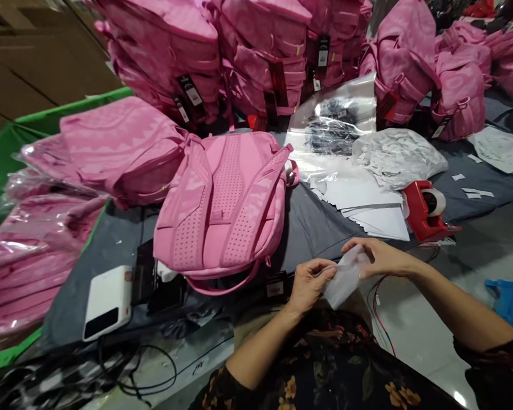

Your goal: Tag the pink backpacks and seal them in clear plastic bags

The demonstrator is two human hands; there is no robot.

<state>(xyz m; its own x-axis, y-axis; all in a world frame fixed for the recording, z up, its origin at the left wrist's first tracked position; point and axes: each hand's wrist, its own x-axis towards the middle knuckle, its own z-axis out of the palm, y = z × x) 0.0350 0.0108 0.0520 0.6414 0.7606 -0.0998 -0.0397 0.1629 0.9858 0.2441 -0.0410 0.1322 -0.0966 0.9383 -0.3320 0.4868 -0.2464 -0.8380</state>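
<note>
A small translucent white plastic bag [343, 283] is stretched between my two hands, just past the table's front edge. My left hand [308, 285] pinches its left corner between thumb and fingers. On the other side, my right hand [374, 257] grips the upper right part. Whether anything lies inside the bag I cannot tell. A pink backpack [224, 199] lies on the table left of my hands, straps up. Beyond my hands rests a stack of white paper sheets [367, 205], next to a red tape dispenser [425, 213].
Pink backpacks [265, 51] with black tags stand along the back. A clear bag of white slips [399, 156] lies behind the papers. At the left are a white power bank [108, 302] with cables and a green-edged bin [25, 344] of plastic-wrapped pink bags.
</note>
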